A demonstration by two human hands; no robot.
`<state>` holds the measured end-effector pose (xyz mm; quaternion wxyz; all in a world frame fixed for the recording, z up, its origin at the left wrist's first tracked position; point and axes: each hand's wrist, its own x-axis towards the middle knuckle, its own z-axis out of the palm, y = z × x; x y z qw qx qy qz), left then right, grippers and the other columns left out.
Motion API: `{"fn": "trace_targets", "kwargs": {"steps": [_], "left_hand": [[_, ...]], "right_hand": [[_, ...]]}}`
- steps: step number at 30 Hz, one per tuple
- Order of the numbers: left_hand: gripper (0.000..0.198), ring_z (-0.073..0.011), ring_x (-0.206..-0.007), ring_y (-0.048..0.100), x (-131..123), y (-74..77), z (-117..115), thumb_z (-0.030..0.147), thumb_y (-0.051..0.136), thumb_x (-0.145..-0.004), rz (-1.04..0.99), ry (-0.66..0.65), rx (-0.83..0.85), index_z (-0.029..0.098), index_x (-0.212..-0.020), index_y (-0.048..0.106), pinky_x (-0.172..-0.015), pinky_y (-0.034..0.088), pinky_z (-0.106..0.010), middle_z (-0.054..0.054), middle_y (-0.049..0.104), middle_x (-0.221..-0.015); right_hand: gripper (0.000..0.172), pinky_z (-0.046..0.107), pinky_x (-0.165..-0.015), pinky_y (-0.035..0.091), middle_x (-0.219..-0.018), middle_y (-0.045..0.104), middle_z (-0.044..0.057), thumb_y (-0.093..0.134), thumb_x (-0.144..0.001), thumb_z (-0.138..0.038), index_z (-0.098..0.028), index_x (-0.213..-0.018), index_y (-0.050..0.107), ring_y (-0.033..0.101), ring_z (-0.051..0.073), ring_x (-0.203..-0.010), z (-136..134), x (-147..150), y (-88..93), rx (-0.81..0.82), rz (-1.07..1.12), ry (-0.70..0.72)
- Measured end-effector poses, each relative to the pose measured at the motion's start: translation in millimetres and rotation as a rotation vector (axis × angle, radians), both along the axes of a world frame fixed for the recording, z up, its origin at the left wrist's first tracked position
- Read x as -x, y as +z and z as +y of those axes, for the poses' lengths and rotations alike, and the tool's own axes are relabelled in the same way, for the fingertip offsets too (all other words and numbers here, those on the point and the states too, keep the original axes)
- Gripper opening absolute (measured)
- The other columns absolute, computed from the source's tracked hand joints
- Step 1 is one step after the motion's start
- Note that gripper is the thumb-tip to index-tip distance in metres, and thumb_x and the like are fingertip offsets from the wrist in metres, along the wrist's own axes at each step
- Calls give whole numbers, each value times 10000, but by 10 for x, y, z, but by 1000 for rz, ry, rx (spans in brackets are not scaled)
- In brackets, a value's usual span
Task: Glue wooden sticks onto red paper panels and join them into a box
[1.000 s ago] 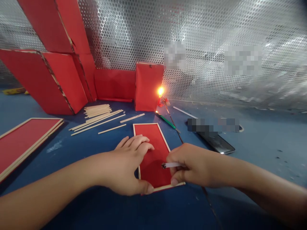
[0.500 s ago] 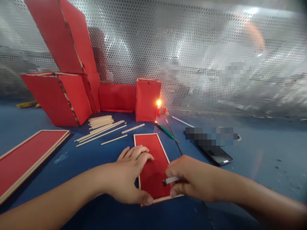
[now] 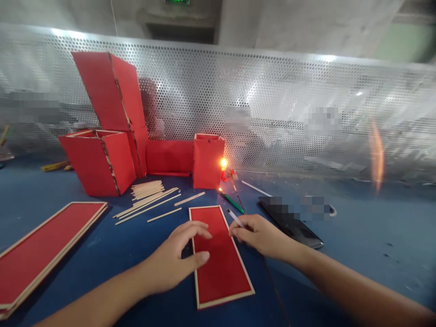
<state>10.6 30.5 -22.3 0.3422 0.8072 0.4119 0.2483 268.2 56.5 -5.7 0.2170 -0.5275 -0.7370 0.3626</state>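
A red rectangular panel, edged with pale wooden strips, lies flat in front of me on the blue table. Over its left edge is my left hand, fingers spread and slightly curled, holding nothing; whether it touches the panel I cannot tell. My right hand, at the panel's right edge, pinches a white glue stick with a blackened tip pointing up and left. Beyond it lies a green-handled tool, its far end near a small flame.
Pale wooden sticks lie loose behind my left hand. Red boxes and a tall red structure stand along the perforated metal screen. Stacked framed red panels lie left; a black phone lies right.
My right hand has moved away from the panel's near right corner, and the glue stick's tip has swung upward. My left hand has eased off the panel. The view has tilted up.
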Motion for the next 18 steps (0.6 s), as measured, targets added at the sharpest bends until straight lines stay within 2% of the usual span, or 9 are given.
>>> {"fn": "trace_targets", "kwargs": {"steps": [2,4,7,9,11,13,15,16,18], "left_hand": [[263,-242,-1200,624,-27,-66,-33,421,463,-940,-45,84,-114,262,-1082,618,-1058,485,-419,-77,682,-1244],[259,-214,-1120,654,-31,-65,-46,396,415,-941,-11,136,-176,259,-1029,617,-1010,510,-367,-58,710,-1145],[298,-224,-1099,652,111,75,10,415,390,-927,124,223,-237,261,-1008,632,-982,505,-357,-55,712,-1130],[354,-274,-1154,620,353,232,97,459,383,-927,255,343,-280,246,-1067,628,-1015,466,-407,-86,695,-1188],[413,-345,-1195,585,700,391,198,497,396,-912,413,485,-304,210,-1103,623,-1040,417,-465,-141,671,-1235],[502,-433,-1220,551,1096,513,281,488,363,-910,577,643,-297,128,-1178,589,-1064,351,-545,-229,627,-1280],[637,-550,-1191,537,1468,573,322,551,403,-856,727,785,-227,24,-1175,562,-1012,345,-628,-343,609,-1229],[721,-576,-1147,558,1625,577,326,617,434,-816,780,832,-172,-4,-1162,556,-968,379,-628,-375,616,-1188],[837,-523,-1039,647,1859,543,308,731,455,-750,828,882,-51,3,-1150,552,-860,478,-526,-353,667,-1103]], "right_hand": [[203,263,-516,270,-572,415,-42,499,-837,-314,-216,-660,475,386,121,-529,35,-12,-63,-27,24,-45],[267,264,-502,246,-544,342,-56,438,-866,-358,-236,-641,361,349,115,-501,52,-14,-116,-55,49,-87],[368,272,-490,198,-521,296,-63,433,-884,-451,-246,-617,283,290,107,-486,38,5,-148,-88,58,-140],[407,274,-492,193,-522,302,-63,484,-865,-483,-245,-598,290,281,105,-491,14,23,-137,-106,56,-156],[400,274,-500,213,-536,324,-58,504,-855,-488,-239,-588,342,302,110,-498,-7,37,-118,-120,58,-161],[374,273,-519,242,-556,341,-50,495,-854,-477,-233,-592,387,333,120,-520,-16,47,-105,-135,68,-162],[337,272,-550,269,-584,364,-40,500,-838,-454,-227,-606,410,360,130,-559,-13,54,-103,-148,81,-159],[318,273,-564,278,-597,378,-36,507,-828,-442,-225,-614,417,371,134,-578,-10,56,-104,-152,87,-156],[293,276,-576,282,-609,404,-31,518,-814,-428,-222,-626,433,384,139,-595,-5,59,-107,-154,96,-148]]}}
